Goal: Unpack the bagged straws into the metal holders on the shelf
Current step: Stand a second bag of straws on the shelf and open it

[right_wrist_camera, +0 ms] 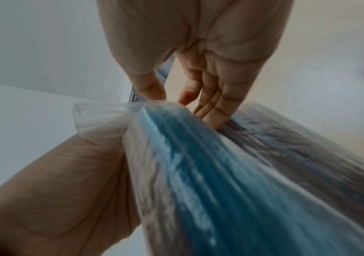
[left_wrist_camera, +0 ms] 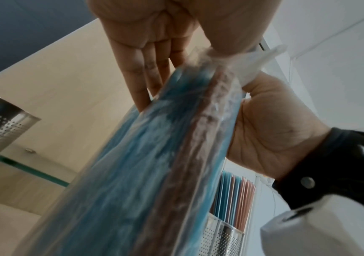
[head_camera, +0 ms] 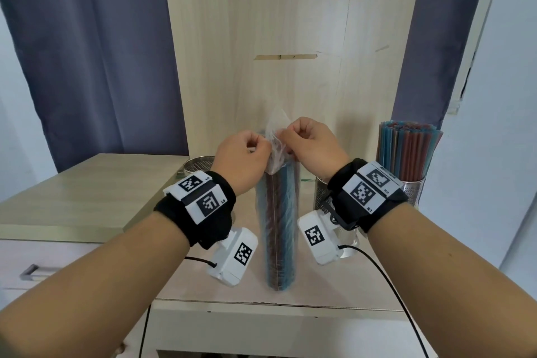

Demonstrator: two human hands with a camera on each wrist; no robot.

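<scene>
A clear bag of blue and brown straws (head_camera: pixel 280 227) stands upright on the shelf (head_camera: pixel 203 285) between my wrists. My left hand (head_camera: pixel 257 148) pinches the loose plastic at the bag's top from the left, and my right hand (head_camera: pixel 292 138) pinches it from the right. In the left wrist view the left hand (left_wrist_camera: pixel 218 46) grips crumpled plastic above the bag (left_wrist_camera: pixel 154 164). In the right wrist view the right hand's thumb and fingers (right_wrist_camera: pixel 172 98) meet at the bag (right_wrist_camera: pixel 242 173) top. An empty perforated metal holder (head_camera: pixel 197 167) stands behind my left hand.
A metal holder (head_camera: pixel 414 189) at the right is filled with straws (head_camera: pixel 406 151). Another holder (head_camera: pixel 321 196) is partly hidden behind my right wrist. A wooden back panel (head_camera: pixel 290 38) rises behind the shelf. A lower cabinet top (head_camera: pixel 72 200) lies to the left.
</scene>
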